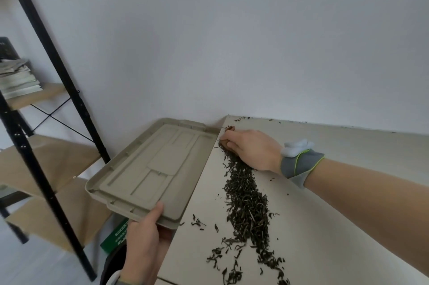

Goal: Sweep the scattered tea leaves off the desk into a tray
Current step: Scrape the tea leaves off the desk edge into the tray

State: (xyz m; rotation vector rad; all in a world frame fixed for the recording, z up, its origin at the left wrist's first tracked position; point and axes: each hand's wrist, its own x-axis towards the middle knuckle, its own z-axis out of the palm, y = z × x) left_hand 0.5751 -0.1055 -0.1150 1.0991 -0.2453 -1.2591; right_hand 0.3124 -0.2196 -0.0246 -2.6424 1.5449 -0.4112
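The tray is gripped at its near edge by the left hand, thumb on top. It is held off the desk, with its long side against the desk's left edge. The leaves are spread in a long band on the desk, near that edge. The right hand is laid on the band's far end, fingers curled under; whether anything is pinched cannot be told. A grey strap is worn on that wrist.
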